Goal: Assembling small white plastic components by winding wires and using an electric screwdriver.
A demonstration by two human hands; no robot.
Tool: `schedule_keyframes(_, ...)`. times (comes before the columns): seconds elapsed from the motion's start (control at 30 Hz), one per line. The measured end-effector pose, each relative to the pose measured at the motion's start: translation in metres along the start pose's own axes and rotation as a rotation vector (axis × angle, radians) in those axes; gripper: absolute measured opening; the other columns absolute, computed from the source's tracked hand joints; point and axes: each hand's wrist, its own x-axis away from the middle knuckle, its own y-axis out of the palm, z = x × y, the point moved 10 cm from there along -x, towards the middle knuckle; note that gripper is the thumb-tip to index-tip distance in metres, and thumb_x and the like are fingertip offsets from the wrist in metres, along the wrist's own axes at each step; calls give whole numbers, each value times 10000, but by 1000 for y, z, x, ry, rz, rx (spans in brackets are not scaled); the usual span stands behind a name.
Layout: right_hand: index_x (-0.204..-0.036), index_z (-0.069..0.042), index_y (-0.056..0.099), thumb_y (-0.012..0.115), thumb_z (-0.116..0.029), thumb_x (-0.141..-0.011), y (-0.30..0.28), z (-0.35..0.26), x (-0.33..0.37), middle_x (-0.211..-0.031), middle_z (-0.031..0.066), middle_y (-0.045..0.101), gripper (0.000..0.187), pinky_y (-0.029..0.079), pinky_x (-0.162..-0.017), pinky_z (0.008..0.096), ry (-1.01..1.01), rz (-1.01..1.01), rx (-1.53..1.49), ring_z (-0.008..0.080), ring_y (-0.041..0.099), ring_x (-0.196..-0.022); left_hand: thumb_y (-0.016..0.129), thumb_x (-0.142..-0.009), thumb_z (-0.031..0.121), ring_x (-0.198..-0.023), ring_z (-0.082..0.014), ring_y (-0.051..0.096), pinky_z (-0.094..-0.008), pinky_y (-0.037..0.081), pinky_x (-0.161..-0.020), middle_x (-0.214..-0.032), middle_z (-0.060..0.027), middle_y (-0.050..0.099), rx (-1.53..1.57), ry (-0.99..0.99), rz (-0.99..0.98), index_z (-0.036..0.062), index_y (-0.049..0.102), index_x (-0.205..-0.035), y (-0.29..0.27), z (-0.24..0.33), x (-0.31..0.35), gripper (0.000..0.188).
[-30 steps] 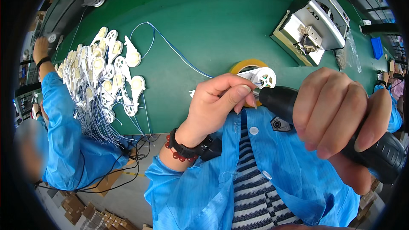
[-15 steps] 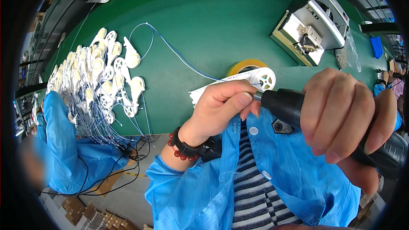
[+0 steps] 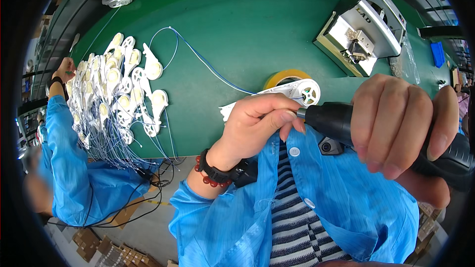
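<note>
Green table [image 3: 222,20] the largest thing here; near edge shows left of the wearer's forearm, then runs out of sight behind it. Widest bare stretch lies beyond the hands, between heap and machine.

Co-worker in a blue sleeve [image 3: 74,160] at the left; the co-worker's hand [image 3: 65,69] now shows near the heap's left end, hidden half a second ago.

Boxy machine [image 3: 378,39], dark and silver, far right, well apart from the left hand. Heap of white parts [image 3: 111,81] at left, thin cables trailing over the near edge.

Right hand [image 3: 396,123]: fingers wrapped firmly round a black power driver [image 3: 329,121], held aslant, nose toward the left hand. Its rear end has risen slightly since the last frame.

Left hand [image 3: 257,121]: barely shifted; thumb and forefinger drawn close at the driver's metal tip [image 3: 301,112]. Cannot tell what, if anything, sits in the pinch.

White part [image 3: 294,88] runs behind the left hand, wheel end past the fingertips, near the driver's nose. Behind it, yellow tape roll [image 3: 284,74], partly covered. Blue-and-white cable [image 3: 213,69] loops from beside the heap to this part.
</note>
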Motion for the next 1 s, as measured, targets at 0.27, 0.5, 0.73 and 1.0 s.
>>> schedule_keyframes(0.27, -1098, -91, 459, 783, -427, -869, -5, 17, 16, -782, 14, 642, 520, 520, -546, 259, 87, 106, 48, 126, 625, -624, 868, -551, 330, -1009, -276, 589, -376, 444, -831, -1111, -68, 634, -1435, 376, 116, 52, 653, -1227, 5, 42, -3, 762)
schedule_keyframes(0.5, -1084, -87, 443, 785, -436, -862, -17, 34, 45, -765, 15, 609, 537, 505, -554, 267, 225, 116, 101, 133, 620, -634, 881, -580, 338, -979, -267, 585, -368, 445, -815, -1116, -53, 640, -1463, 281, 95, 61, 686, -1185, -3, 19, 0, 694)
schedule_keyframes(0.73, -1076, -81, 440, 800, -424, -852, -20, 40, 54, -771, 23, 610, 545, 509, -574, 281, 251, 127, 71, 142, 621, -644, 883, -592, 332, -946, -261, 587, -366, 446, -800, -1104, -47, 640, -1443, 249, 88, 66, 697, -1171, -7, 16, -1, 664)
schedule_keyframes(1.0, -1068, -73, 439, 809, -418, -843, -18, 43, 55, -772, 32, 613, 554, 508, -582, 282, 260, 111, 89, 144, 622, -656, 882, -597, 341, -931, -257, 585, -365, 444, -790, -1097, -44, 640, -1429, 244, 84, 66, 698, -1169, -7, 17, -2, 661)
